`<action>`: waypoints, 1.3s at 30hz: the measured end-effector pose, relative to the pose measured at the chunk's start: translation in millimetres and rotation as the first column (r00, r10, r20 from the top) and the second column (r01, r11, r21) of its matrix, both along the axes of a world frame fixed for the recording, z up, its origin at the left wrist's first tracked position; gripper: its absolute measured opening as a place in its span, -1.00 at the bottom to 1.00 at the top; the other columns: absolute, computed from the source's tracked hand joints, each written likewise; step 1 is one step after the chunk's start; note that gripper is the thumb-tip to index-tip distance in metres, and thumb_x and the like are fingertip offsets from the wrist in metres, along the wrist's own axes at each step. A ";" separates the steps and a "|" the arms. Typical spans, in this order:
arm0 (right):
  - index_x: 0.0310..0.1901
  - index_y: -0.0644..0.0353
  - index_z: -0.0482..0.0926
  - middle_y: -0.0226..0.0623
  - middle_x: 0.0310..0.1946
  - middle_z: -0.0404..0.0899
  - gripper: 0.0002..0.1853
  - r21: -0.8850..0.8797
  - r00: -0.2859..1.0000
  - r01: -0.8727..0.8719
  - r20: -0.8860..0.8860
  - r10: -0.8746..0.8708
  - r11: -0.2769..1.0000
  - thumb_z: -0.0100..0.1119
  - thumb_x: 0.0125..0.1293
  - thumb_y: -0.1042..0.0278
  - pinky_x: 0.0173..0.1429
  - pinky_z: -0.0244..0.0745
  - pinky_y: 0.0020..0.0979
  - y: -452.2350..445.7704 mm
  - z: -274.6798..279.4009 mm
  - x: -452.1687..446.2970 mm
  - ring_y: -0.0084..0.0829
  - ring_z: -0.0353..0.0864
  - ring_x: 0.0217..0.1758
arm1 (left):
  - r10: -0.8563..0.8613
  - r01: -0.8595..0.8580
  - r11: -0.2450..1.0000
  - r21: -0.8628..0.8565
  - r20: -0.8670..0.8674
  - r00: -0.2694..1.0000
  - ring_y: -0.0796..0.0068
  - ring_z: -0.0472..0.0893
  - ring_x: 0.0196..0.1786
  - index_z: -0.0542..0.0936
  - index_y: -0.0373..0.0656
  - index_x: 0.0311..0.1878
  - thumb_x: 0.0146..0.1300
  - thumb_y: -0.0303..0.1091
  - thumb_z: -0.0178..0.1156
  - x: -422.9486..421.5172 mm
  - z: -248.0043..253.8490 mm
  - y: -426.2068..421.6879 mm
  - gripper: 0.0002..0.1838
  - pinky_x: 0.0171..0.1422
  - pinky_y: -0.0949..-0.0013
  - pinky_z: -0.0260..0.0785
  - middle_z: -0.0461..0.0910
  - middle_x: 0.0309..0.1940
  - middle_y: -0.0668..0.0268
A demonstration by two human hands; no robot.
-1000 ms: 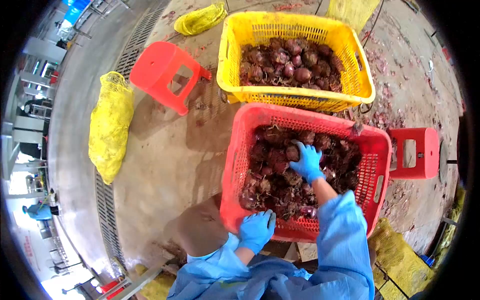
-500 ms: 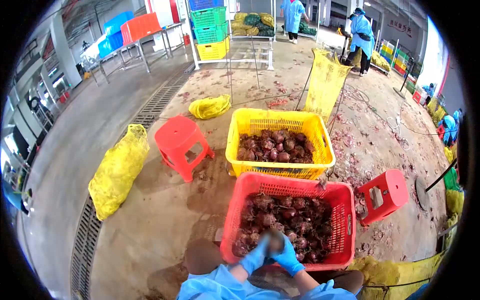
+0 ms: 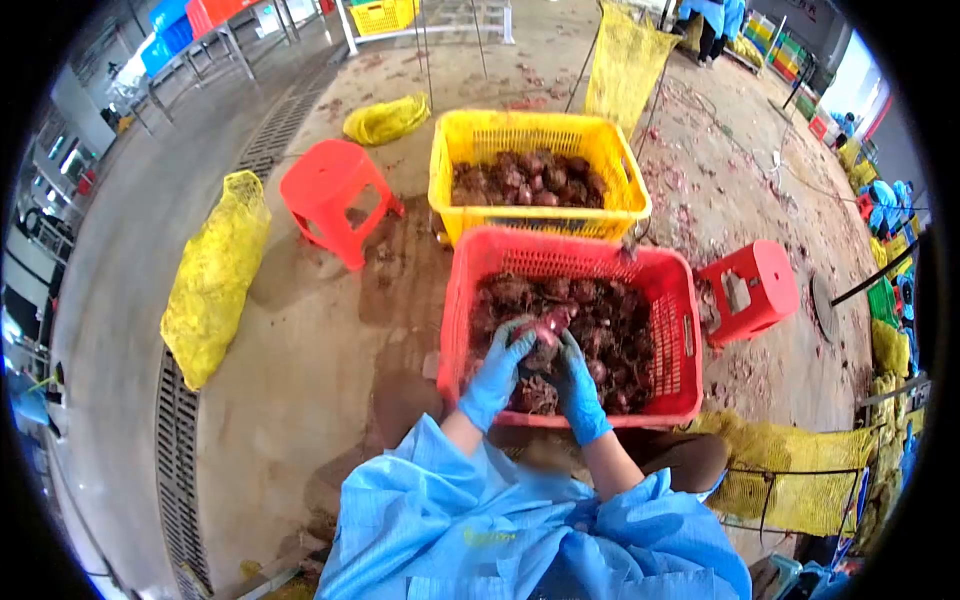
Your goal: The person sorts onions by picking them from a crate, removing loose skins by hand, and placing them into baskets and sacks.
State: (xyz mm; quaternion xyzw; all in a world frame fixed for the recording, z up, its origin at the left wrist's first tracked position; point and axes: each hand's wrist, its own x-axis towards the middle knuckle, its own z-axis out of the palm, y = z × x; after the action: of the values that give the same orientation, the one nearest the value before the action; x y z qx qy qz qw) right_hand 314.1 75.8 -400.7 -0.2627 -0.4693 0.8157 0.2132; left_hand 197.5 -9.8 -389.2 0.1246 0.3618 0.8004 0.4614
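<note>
My left hand (image 3: 496,372), in a blue glove, is wrapped around a red onion (image 3: 544,343) over the near part of a red crate (image 3: 572,247). Shiny purple-red skin shows at the top of this onion. My right hand (image 3: 577,386), gloved too, grips the onion's other side with bent fingers; its fingertips are partly hidden. Many dark, dry-skinned red onions (image 3: 612,330) fill the crate below and around both hands.
Beyond the red crate stands a yellow crate (image 3: 545,222) of onions. Red stools (image 3: 335,190) flank the crates. A full yellow mesh bag (image 3: 215,280) lies left, beside a floor drain (image 3: 180,450). Another mesh bag (image 3: 625,70) hangs on a stand. Onion skins litter the floor.
My view has tipped downward, so the crates sit higher in it. A dark blurred object was between my hands; now the onion shows purple-red skin, and my hands are farther apart.
</note>
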 end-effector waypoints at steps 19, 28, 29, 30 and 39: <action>0.28 0.14 0.16 -0.26 0.14 0.30 -0.41 0.045 0.992 0.108 -0.071 -0.105 0.993 0.01 0.27 0.10 0.27 0.20 -0.37 -15.7 6.6 -18.9 -0.39 0.29 0.17 | -0.142 0.146 0.989 0.010 -0.185 0.972 0.35 0.24 0.29 0.05 -0.08 0.39 0.36 -0.08 -0.09 0.8 1.7 -16.2 -0.40 0.39 0.31 0.10 0.20 0.26 0.26; 0.08 0.05 0.41 -0.18 0.07 0.43 -0.48 -0.726 0.983 0.107 -0.025 -0.181 0.680 -0.14 0.19 -0.08 0.20 0.32 -0.07 36.0 -10.5 -37.9 -0.18 0.41 0.11 | -0.167 -0.259 0.858 -0.443 -0.719 0.675 0.23 0.17 0.37 0.05 -0.22 0.37 0.37 -0.20 -0.06 8.2 -53.5 -27.3 -0.41 0.39 0.37 0.02 0.14 0.33 0.04; 0.06 0.04 0.43 -0.21 0.04 0.45 -0.53 -0.705 0.969 0.171 -0.008 -0.249 0.688 -0.09 0.20 -0.04 0.19 0.33 -0.10 52.1 8.3 -51.6 -0.20 0.43 0.09 | -0.230 -0.325 0.790 -0.519 -0.743 0.628 0.15 0.20 0.35 0.06 -0.21 0.37 0.35 -0.14 -0.05 5.7 -56.9 -33.1 -0.38 0.37 0.33 0.06 0.17 0.31 -0.02; 0.06 0.02 0.42 -0.25 0.02 0.45 -0.56 -0.683 0.958 0.012 -0.202 -0.205 0.730 -0.05 0.22 -0.01 0.16 0.35 -0.12 91.3 -4.7 -67.4 -0.23 0.43 0.06 | -0.238 -0.324 0.785 -0.528 -0.741 0.628 0.15 0.20 0.35 0.06 -0.21 0.37 0.35 -0.14 -0.05 6.0 -50.3 -36.4 -0.38 0.37 0.33 0.06 0.17 0.31 -0.02; 0.20 0.00 0.37 -0.42 0.10 0.43 -0.58 0.549 0.974 0.116 0.100 -0.203 0.828 -0.05 0.32 0.15 0.08 0.29 -0.41 167.0 85.4 -78.1 -0.49 0.39 0.14 | -0.739 -0.527 0.333 -0.782 -0.563 0.370 0.00 0.59 -0.23 0.51 -0.08 0.04 0.29 0.05 -0.14 34.2 -65.9 -42.9 -0.52 -0.17 0.03 0.42 0.59 -0.21 0.04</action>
State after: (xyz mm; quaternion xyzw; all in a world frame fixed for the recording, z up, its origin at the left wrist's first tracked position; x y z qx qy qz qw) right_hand 236.0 242.9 -315.3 -0.2926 -0.6711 0.6071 0.3089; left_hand 231.6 -52.7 -455.1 0.2869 0.9185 0.1632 0.2178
